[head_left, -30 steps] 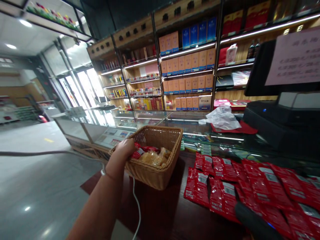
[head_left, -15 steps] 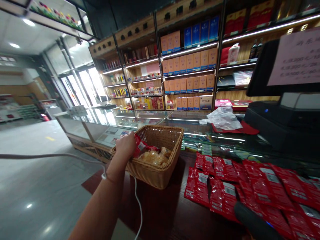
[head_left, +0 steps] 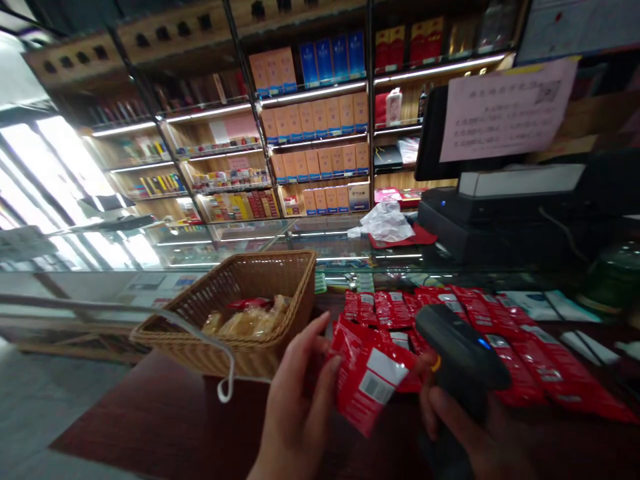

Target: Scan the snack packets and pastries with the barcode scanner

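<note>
Red foil sachet (head_left: 370,373), sitting gripped in the left hand (head_left: 300,407), barcode label tilting toward the black handheld barcode scanner (head_left: 460,347) clamped in the right hand (head_left: 475,433), hands nearly meeting, hovering above the dark counter (head_left: 150,420), outside the wicker basket (head_left: 235,353), beside rows of red sachets (head_left: 525,360).

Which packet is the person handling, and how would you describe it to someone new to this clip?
On the dark counter, a wicker basket sits left of rows of red foil packets. The person's left hand holds one more red packet, barcode label showing. Unlike its flat neighbours, it is raised off the counter, beside the black barcode scanner in the right hand.
</note>
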Motion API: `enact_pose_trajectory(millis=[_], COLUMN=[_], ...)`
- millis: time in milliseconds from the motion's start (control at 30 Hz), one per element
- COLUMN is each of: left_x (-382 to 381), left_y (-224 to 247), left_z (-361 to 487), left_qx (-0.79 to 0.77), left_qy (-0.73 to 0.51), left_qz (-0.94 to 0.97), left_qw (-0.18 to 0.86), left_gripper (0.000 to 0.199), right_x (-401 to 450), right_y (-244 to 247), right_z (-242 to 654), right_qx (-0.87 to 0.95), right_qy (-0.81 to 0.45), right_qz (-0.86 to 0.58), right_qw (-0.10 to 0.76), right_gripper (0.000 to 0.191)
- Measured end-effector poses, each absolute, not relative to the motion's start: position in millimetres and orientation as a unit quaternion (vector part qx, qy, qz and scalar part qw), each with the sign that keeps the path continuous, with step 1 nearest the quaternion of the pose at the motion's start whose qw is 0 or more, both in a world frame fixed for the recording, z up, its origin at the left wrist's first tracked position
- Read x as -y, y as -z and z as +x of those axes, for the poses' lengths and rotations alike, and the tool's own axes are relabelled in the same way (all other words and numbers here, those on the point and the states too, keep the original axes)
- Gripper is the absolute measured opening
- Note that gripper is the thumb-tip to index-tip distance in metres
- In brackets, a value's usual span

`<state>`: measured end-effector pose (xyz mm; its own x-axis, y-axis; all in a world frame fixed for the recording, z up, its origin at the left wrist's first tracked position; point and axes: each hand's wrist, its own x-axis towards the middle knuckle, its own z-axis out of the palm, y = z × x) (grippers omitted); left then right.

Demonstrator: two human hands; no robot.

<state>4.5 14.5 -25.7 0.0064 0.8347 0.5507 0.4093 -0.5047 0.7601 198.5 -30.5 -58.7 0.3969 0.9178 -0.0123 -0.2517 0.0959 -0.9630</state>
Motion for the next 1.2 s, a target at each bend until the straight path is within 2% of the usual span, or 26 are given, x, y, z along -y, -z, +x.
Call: enact_pose_trajectory(millis=[133, 200, 267, 367, 467, 600, 767, 1000, 1100, 1200], left_x=[-10, -12, -14, -17, -16, -15, -16, -18, -24, -30], left_y=[54, 56, 55, 56, 61, 72, 83, 73, 72, 80], left_z=[23, 25, 25, 23, 20, 18, 10, -6, -7, -6], left_qx=[-0.457, -0.45, -0.432, -0.41, -0.398, -0.377, -0.424, -0.446, -0.471, -0.494], left_qy=[-0.477, -0.455, -0.415, -0.374, -0.369, -0.273, -0.297, -0.341, -0.395, -0.461], left_qz=[0.663, 0.635, 0.624, 0.618, 0.586, 0.545, 0.512, 0.587, 0.563, 0.515], left_qw=[0.353, 0.433, 0.502, 0.557, 0.602, 0.698, 0.685, 0.583, 0.552, 0.527], left_gripper=[0.044, 0.048, 0.043, 0.028, 0.03, 0.04, 0.043, 0.03, 0.035, 0.039], right_x=[30, 31, 33, 33, 31, 28, 26, 21, 25, 37], right_y=[55, 55, 55, 52, 49, 47, 49, 62, 69, 76], right_z=[195, 194, 194, 195, 196, 197, 200, 214, 225, 227], right_qx=[0.257, 0.238, 0.226, 0.213, 0.186, 0.152, 0.219, 0.322, 0.337, 0.354], right_qy=[-0.446, -0.453, -0.457, -0.461, -0.468, -0.48, -0.438, -0.433, -0.423, -0.462], right_qz=[-0.551, -0.539, -0.524, -0.508, -0.496, -0.472, -0.49, -0.494, -0.483, -0.504], right_qw=[0.658, 0.669, 0.682, 0.696, 0.707, 0.724, 0.721, 0.682, 0.688, 0.637], right_gripper=[0.046, 0.052, 0.052, 0.048, 0.051, 0.05, 0.039, 0.042, 0.037, 0.038])
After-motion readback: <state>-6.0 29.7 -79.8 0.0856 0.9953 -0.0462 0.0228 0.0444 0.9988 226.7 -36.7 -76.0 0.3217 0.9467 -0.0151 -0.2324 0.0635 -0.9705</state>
